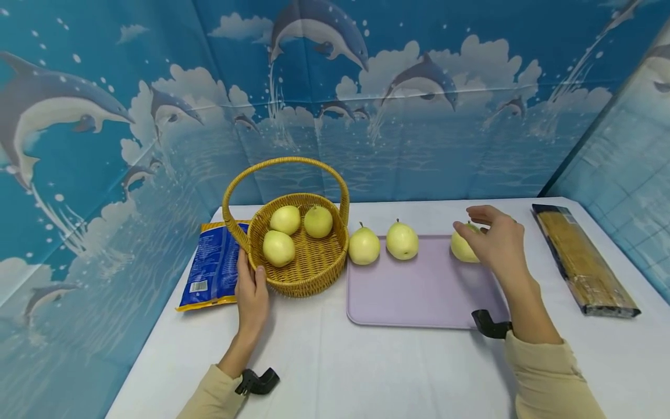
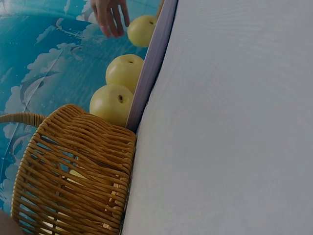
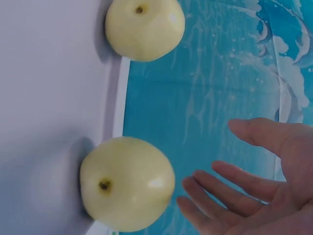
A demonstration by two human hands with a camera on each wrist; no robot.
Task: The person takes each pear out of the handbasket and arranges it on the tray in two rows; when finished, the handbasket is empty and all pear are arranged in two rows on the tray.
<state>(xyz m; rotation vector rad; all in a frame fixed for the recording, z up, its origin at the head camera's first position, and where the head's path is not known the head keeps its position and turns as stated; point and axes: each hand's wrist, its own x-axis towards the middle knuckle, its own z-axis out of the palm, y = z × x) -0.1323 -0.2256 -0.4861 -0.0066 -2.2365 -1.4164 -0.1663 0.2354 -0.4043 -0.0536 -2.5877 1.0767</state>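
A round wicker basket (image 1: pixel 309 279) with a tall handle stands on the table, holding three yellow-green pears (image 1: pixel 278 248). Against its left outer wall rests my left hand (image 1: pixel 253 299), fingers fairly straight and thumb apart. Three more pears sit along the far side of a lilac tray (image 1: pixel 419 297): the left pear (image 1: pixel 363 245) is close to the basket, the middle pear (image 1: pixel 402 240) is beside it, and the right pear (image 1: pixel 463 247) stands apart. Over that right pear is my right hand (image 1: pixel 497 238), partly covering it; in the right wrist view its spread fingers (image 3: pixel 234 191) hold nothing.
A blue packet (image 1: pixel 209 267) with yellow edges lies left of the basket, partly behind it. On the right is a long flat pack (image 1: pixel 586 262) with brown contents. A dolphin-print curtain (image 1: pixel 314 134) hangs behind the white-covered table (image 1: pixel 335 361).
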